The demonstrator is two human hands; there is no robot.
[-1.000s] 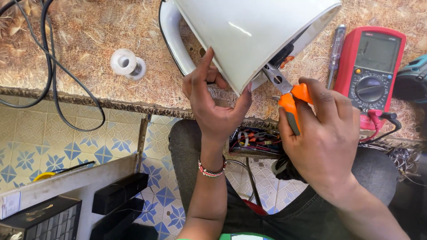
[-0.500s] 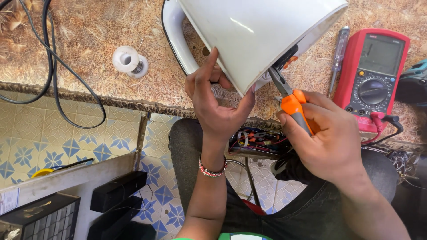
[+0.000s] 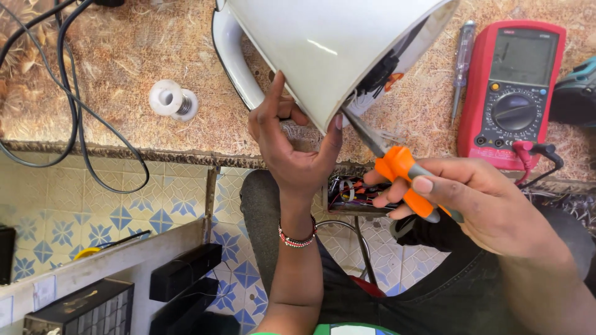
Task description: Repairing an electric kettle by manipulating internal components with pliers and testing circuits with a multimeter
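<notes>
While bracing the white kettle (image 3: 323, 49) on its side at the edge of the table (image 3: 112, 74) with a spread left hand (image 3: 292, 149), fingertips pressed to the lower rim, probing into the open base with pliers (image 3: 397, 164) gripped by their orange handles in a closed right hand (image 3: 478, 205). Seemingly at work on the wiring inside; next calls for a steady brace and a careful squeeze. Lies above and between both hands, touching the left, reached from the right only by the plier tips.
</notes>
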